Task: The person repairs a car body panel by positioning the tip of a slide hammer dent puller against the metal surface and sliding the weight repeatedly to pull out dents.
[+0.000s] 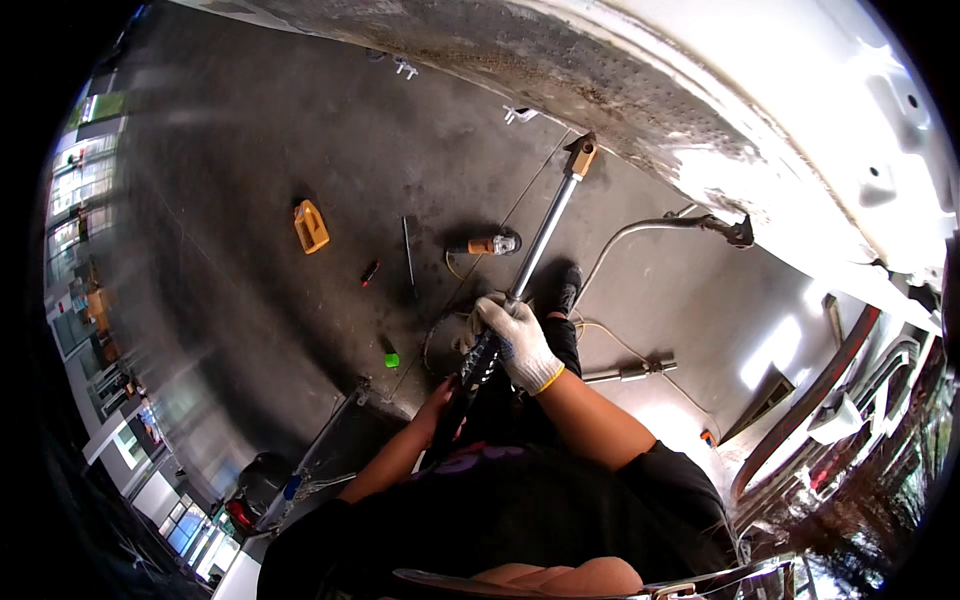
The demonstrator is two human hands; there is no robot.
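My right hand (515, 345), in a white knit glove with a yellow cuff, is closed round a long silver-and-black rod tool (540, 230), where the silver shaft meets the black section. My left hand (460, 345) is lower on the left, closed on the tool's black section and partly hidden by it. The tool slants up and right to a brass-coloured head (582, 155) at the lower edge of a worn white vehicle panel (800, 120). An angle grinder (485, 245) lies on the floor left of the shaft; my shoe (568, 290) is right of it.
On the grey concrete floor (230, 150) lie a yellow plastic piece (310, 225), a black bar (408, 255), a small red tool (370, 273), a green object (392, 360), cables and a metal tool (635, 370). A curved metal tube (640, 225) and long trim pieces (850, 360) are at the right.
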